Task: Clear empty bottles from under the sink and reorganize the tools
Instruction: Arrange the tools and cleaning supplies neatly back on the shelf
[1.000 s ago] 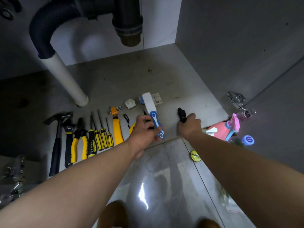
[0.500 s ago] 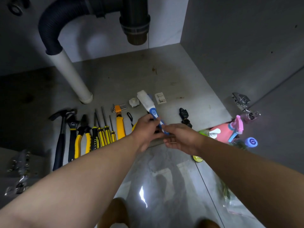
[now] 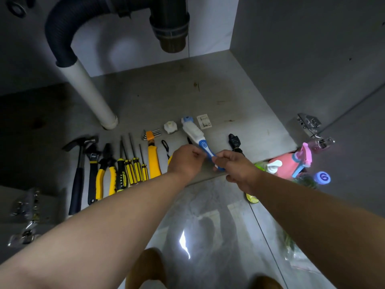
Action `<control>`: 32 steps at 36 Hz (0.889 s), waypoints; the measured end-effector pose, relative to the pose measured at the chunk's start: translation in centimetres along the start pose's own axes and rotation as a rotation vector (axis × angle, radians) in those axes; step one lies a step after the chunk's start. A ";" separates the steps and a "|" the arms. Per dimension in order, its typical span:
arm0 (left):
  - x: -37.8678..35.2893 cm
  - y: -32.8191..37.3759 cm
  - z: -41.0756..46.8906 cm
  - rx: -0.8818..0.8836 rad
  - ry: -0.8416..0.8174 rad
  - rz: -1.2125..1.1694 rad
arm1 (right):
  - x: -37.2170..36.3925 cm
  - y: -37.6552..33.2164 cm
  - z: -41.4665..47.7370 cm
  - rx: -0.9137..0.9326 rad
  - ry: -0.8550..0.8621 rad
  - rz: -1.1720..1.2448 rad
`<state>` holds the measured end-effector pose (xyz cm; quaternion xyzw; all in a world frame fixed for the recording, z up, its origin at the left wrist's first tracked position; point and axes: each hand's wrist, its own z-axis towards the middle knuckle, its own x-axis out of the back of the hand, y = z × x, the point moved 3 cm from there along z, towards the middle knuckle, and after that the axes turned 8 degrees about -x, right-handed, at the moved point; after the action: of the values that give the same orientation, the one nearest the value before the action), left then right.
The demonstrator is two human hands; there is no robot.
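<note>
Right hand [image 3: 233, 165] pinching the blue handle end of the white-and-blue brush [image 3: 196, 138] at centre, left hand [image 3: 185, 161] closed beside it at 9 o'clock, touching the handle. Hammer [image 3: 78, 174], pliers [image 3: 106, 174], screwdrivers [image 3: 133, 163] in a row on the cabinet floor [image 3: 229, 97] toward 9 o'clock; pink bottle [image 3: 291, 163] at 3 o'clock.

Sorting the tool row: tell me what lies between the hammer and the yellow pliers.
Head view: a black adjustable wrench lies between the hammer and the yellow pliers.

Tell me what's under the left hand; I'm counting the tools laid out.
A yellow item peeks out at the left hand's edge, its black cord loop lying beyond. Most of it is covered, so its type is unclear. Both hands hold the blue-and-white tool.
</note>
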<state>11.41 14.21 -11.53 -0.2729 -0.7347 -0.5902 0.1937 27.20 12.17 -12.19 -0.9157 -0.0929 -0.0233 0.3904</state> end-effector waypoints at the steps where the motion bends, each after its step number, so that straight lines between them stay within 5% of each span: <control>1: 0.2 -0.1 0.0 -0.019 0.017 0.038 | -0.1 0.0 0.2 -0.010 0.016 0.016; 12: 0.7 -2.1 -0.5 -0.266 -0.115 0.579 | -1.6 1.4 2.4 -0.069 0.191 -0.058; 25: 0.7 -3.6 -0.8 -0.284 -0.167 0.660 | -3.3 0.9 0.9 0.158 0.278 -0.685; 32: 0.6 -4.0 -1.0 -0.319 -0.150 0.734 | -4.2 1.0 0.4 0.187 0.318 -0.781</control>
<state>8.41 12.75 -14.01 -0.5859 -0.4997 -0.5669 0.2926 23.24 11.09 -13.68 -0.7574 -0.3730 -0.3018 0.4429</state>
